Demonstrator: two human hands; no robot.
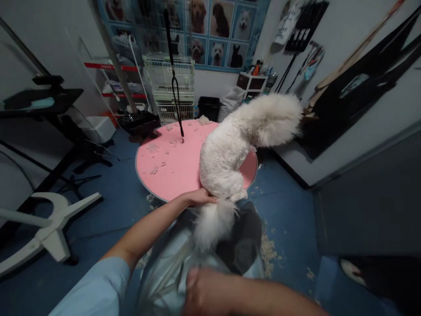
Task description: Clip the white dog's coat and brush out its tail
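A white, curly-coated dog (pixel 223 149) stands at the right side of a round pink grooming table (pixel 177 162), its rear towards me. The body coat is short, while the head (pixel 279 116) is fluffy and turned away to the right. My left hand (pixel 202 197) reaches to the dog's rear, closed around the base of its tail (pixel 213 224). The bushy tail end hangs over the near table edge, above my apron (pixel 167 267). Low in front of my body is my right hand (pixel 199 289), smeared by motion with its fingers hidden.
A black loop leash (pixel 176 87) hangs over the table, where hair clumps (pixel 153 170) lie. More cut hair (pixel 268 254) litters the blue floor. A white wheeled base (pixel 49 232) stands left. Wire cages (pixel 171 83) and a black bin (pixel 208 107) are behind.
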